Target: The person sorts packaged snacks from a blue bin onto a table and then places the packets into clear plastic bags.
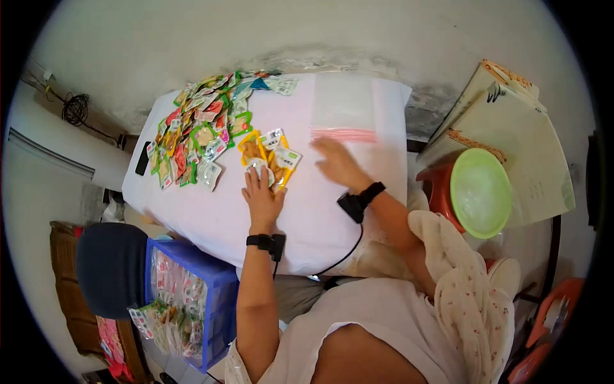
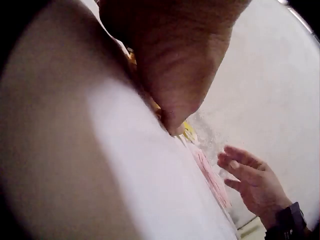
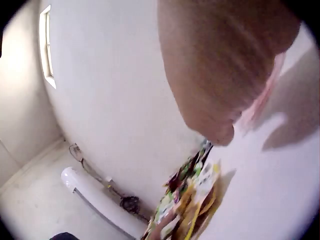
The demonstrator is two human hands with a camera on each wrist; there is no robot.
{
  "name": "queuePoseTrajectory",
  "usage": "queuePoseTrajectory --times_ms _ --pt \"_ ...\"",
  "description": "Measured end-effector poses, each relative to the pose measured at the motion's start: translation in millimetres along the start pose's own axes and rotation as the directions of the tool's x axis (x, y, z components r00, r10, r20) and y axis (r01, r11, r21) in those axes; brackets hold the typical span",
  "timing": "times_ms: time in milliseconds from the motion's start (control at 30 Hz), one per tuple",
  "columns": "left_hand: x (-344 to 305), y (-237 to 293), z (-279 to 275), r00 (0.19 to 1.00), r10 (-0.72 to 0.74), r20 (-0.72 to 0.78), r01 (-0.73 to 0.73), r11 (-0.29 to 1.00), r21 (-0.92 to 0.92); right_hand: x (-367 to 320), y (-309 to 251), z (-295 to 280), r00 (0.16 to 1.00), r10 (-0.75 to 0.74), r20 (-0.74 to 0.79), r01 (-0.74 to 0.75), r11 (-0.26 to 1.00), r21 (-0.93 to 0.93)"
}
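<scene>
Fingers fairly straight, my left hand (image 1: 262,200) rests on a small group of yellow-edged snack packets (image 1: 281,163) in the middle of the white-covered table (image 1: 320,221). Part of the group lies hidden beneath its fingertips. My right hand (image 1: 341,165) hovers over the cloth to the right of these packets, holding nothing; its loosely spread fingers also show in the left wrist view. Just beyond it lies a stack of clear zip bags (image 1: 343,105) with pink-red closures (image 1: 345,135). A large heap of assorted small snack packets (image 1: 198,131) covers the table's left side.
At the heap's left edge lies a black phone (image 1: 144,158). A blue crate (image 1: 220,301) with more packets stands by the table's near left, beside a dark chair back (image 1: 112,270). To the right, a green basin (image 1: 481,193) sits on a red stool (image 1: 437,192).
</scene>
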State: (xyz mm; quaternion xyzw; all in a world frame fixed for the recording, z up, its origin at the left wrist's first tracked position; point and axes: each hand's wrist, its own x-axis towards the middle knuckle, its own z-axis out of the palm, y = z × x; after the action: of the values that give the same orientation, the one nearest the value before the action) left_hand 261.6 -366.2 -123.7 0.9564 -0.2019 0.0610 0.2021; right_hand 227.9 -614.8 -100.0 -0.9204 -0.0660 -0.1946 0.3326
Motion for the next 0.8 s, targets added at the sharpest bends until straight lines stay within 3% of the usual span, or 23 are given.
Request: queuePoseTrajectory --times_ms 100,133,167,233,300,367,433,500,533,600,733,800 --pt "-1.7 12.3 -4.8 0.996 -0.007 -0.088 0.005 1.000 -0.023 5.3 54.7 -42.2 0.957 0.037 -0.287 -0.065 0.994 -0.091" --pt "-6.1 27.8 -11.6 0.992 -0.015 -0.127 0.012 1.000 -0.024 8.5 64.5 -52.4 0.955 0.038 -0.295 -0.068 0.993 -0.092" --pt "-11.9 34.1 -7.6 0.992 -0.008 -0.129 0.005 1.000 -0.022 10.7 72.0 -60.3 0.959 0.056 -0.278 -0.104 0.982 -0.158" --pt "-25.7 43.6 0.4 0.954 0.087 -0.286 -0.125 0.985 -0.116 15.5 83.8 -68.2 0.961 0.071 -0.267 -0.133 0.966 -0.220" --pt "-44.5 66.4 -0.5 0.962 0.081 -0.262 -0.118 0.985 -0.129 20.8 96.2 -63.8 0.980 0.198 0.011 -0.180 0.912 -0.369" --pt "-63.8 73.8 6.2 0.966 0.055 -0.253 -0.132 0.945 -0.300 23.4 103.1 -59.7 0.980 0.194 -0.032 -0.194 0.931 -0.310" --pt "-79.7 69.2 15.6 0.971 0.013 -0.238 -0.085 0.952 -0.294 24.0 100.9 -58.9 0.978 0.197 -0.071 -0.209 0.945 -0.254" --pt "-85.1 68.1 16.5 0.976 -0.056 -0.208 -0.043 0.895 -0.443 23.6 95.3 -64.2 0.942 0.313 -0.123 -0.324 0.943 -0.080" --pt "-85.9 66.2 19.4 0.976 -0.057 -0.209 -0.043 0.897 -0.441 22.6 97.6 -62.7 0.942 0.312 -0.123 -0.322 0.944 -0.077" --pt "-82.9 62.5 25.8 0.958 -0.156 -0.240 -0.017 0.807 -0.591 23.2 102.6 -61.1 0.961 0.202 -0.189 -0.225 0.968 -0.108" --pt "-77.7 59.7 32.6 0.936 -0.231 -0.265 -0.031 0.698 -0.716 21.0 81.6 -72.2 0.943 0.183 -0.278 -0.208 0.976 -0.060" --pt "-72.4 55.0 31.7 0.942 -0.268 -0.204 0.032 0.674 -0.738 16.8 66.3 -74.0 0.934 0.098 -0.344 -0.079 0.994 0.070"
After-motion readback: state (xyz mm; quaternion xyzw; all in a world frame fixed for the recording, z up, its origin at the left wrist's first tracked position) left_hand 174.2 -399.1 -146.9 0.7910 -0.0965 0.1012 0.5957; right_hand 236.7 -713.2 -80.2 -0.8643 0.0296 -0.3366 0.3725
